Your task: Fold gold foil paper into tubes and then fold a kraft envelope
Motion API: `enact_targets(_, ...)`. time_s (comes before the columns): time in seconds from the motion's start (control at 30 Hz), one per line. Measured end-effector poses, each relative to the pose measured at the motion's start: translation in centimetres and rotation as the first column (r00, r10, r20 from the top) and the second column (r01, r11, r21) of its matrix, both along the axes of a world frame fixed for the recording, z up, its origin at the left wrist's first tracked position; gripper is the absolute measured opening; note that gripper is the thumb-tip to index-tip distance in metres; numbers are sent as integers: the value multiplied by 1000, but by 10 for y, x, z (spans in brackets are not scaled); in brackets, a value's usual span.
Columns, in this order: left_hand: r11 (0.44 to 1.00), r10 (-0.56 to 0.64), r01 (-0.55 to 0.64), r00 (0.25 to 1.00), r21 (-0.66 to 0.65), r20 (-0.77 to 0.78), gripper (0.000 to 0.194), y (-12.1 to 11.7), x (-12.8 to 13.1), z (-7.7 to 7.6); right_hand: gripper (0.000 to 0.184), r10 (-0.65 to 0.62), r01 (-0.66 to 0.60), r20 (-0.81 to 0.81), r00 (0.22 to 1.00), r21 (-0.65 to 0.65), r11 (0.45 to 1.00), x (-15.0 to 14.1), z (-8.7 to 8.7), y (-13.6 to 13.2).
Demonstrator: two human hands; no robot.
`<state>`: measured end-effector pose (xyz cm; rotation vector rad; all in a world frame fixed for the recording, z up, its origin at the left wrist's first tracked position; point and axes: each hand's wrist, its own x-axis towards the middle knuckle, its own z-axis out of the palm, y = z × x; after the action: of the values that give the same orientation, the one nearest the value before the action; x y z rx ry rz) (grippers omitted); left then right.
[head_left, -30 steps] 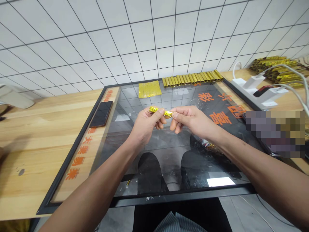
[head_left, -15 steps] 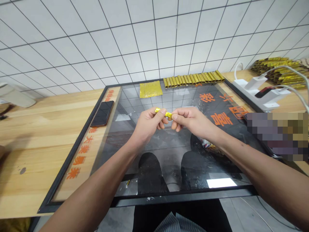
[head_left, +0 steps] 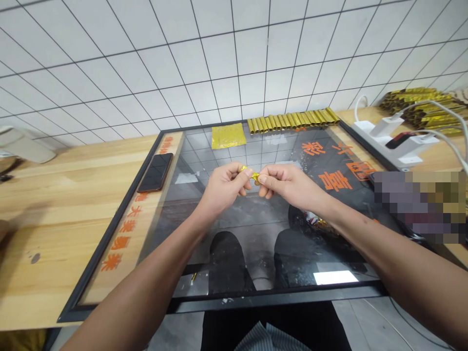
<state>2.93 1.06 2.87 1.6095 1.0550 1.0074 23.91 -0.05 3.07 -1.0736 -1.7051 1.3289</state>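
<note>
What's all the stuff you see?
Table: one, wooden, underneath
Glass panel: one, black-framed, on the table
Foil piece: one, gold, above the panel
Tubes: many, gold, panel's far edge
Foil sheet: one, gold, beside the tubes
Phone: one, dark, left
Lettering: several characters, orange, panel's sides
Power strip: one, white, right
Cables: several, white, right
Tube pile: one, gold, far right
Pixelated patch: one, mixed, right
Unclear object: one, whitish, far left
Wall: one, white tiles, behind
Legs: two, black-clad, below
Left hand: one, holding foil piece
Right hand: one, holding foil piece
</note>
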Motion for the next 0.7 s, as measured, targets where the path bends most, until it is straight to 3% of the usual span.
enact_targets(0.23, 994, -84, 90, 992, 60, -90, 36, 0, -2, -3, 34, 21, -22, 18, 1000, 25, 999, -3, -3, 1)
enact_targets(0.37, 997, -53, 56, 997, 61, -51, 25, 2, -3, 0, 36, 10, -10, 23, 1000, 13, 1000, -3, -2, 1)
enact_targets(0.57, 997, -74, 75, 997, 26, -36, 27, 3, -4, 0, 34, 41, -43, 32, 999, 57, 997, -4, -3, -1)
enact_targets(0.7, 988, -68, 93, 979, 121, -191, 32, 2, -4, -1, 33, 21, -27, 74, 997, 77, 997, -5, -8, -1)
